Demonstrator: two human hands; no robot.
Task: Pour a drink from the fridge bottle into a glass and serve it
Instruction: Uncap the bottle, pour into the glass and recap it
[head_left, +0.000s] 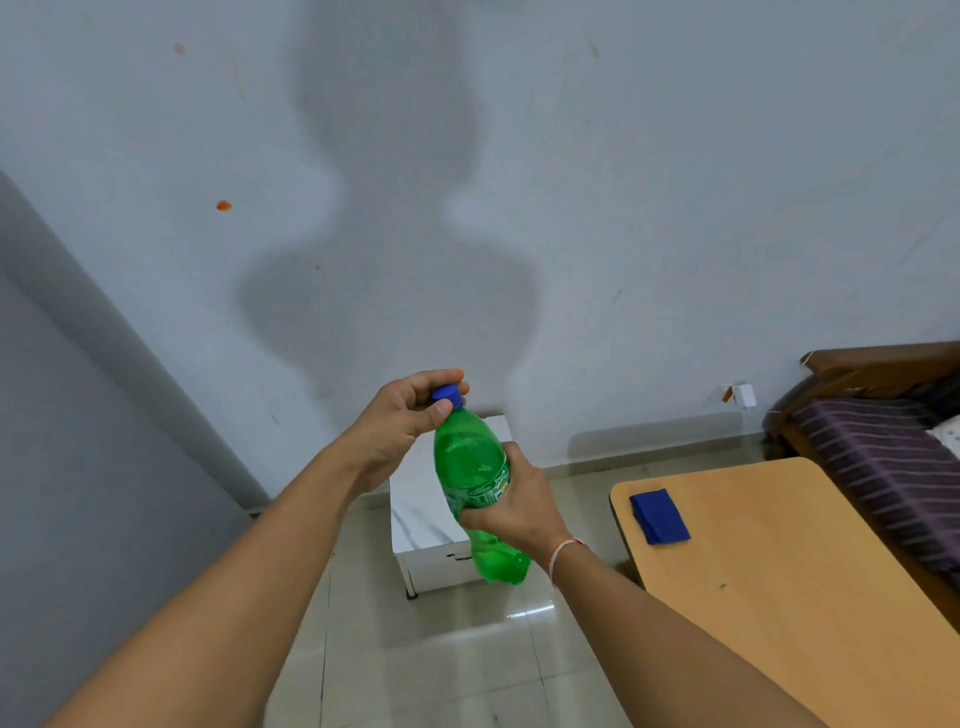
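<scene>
Over the tiled floor, at centre frame, a green soda bottle (470, 467) is held in the air, tilted with its blue cap (448, 396) toward 11 o'clock and its base toward 5. Right hand (514, 506) is wrapped around the labelled midsection, fingers closed firmly on the plastic. Left hand (402, 421) comes in from 8 o'clock, thumb and curled fingers pinching the cap. Step in hand, as I read it: unscrewing. No glass in view; a wooden table (779, 571) at 4 o'clock carries a folded blue cloth (660, 517), and a small white cabinet (431, 519) stands behind the bottle near the wall. To do it well: bring the bottle closer to upright before the seal breaks, since fizzy drink tilted this way may spit at the neck. Keep the right-hand squeeze light, because soft plastic pressed hard pushes liquid up. Turn the cap slowly, pause at the first hiss, then finish. Better done above the table than above bare floor.
</scene>
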